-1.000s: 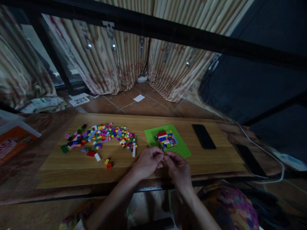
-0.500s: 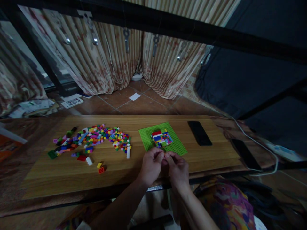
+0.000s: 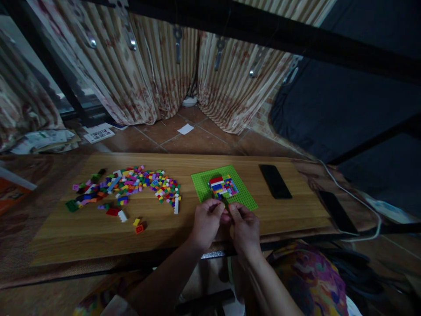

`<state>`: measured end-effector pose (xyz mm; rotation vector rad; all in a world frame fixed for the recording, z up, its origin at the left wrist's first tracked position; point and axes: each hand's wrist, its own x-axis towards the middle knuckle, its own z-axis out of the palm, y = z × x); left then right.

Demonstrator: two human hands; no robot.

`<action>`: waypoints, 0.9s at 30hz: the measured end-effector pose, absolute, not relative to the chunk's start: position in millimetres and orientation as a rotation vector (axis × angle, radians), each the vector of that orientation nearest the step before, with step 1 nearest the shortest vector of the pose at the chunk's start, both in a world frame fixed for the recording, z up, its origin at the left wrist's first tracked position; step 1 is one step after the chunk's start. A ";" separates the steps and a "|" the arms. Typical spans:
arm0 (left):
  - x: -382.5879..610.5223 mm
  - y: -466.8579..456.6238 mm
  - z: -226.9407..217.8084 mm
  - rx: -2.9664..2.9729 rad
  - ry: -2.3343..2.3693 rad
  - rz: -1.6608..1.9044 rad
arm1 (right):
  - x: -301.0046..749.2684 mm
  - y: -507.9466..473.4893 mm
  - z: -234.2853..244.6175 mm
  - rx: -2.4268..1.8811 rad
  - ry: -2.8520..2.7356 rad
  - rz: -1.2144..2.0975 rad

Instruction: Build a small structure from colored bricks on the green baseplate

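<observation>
My left hand (image 3: 207, 221) is closed in a pinch at the near edge of the green baseplate (image 3: 245, 196). A tiny yellowish bit shows at its fingertips, too small to name. Close beside it, my right hand (image 3: 245, 226) also has its thumb and fingers pressed together, and whatever they hold is hidden. Just beyond both hands, a patch of joined multicoloured toy bricks (image 3: 223, 186) sits on the baseplate, with red, white and blue ones at its left side.
Loose bricks (image 3: 131, 184) lie in a wide pile on the left of the wooden table (image 3: 98, 243). An orange brick (image 3: 140, 229) and a white brick (image 3: 176, 205) lie nearer. One black phone (image 3: 275, 181) rests right of the baseplate, another phone (image 3: 337, 212) farther right with a cable.
My fingertips have drawn slightly apart, and a yellowish bit now shows at the left ones. The camera view has shifted a little. The bricks on the baseplate look the same.
</observation>
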<state>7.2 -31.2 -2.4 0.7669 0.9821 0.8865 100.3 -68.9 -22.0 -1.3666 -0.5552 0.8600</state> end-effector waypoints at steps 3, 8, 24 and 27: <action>2.0 -28.6 -0.5 0.709 0.958 0.898 | 112.7 -67.6 -20.0 -1.369 -0.508 0.839; -3.6 -25.4 -3.5 0.842 1.014 0.885 | 127.5 -62.5 -14.5 -1.531 -0.709 0.597; -15.5 -12.2 -9.2 1.399 1.151 0.722 | 132.0 -38.5 -32.3 -1.741 -0.979 0.357; -15.0 -13.2 -7.9 1.498 1.161 0.704 | 134.0 -34.3 -36.8 -1.707 -0.858 0.427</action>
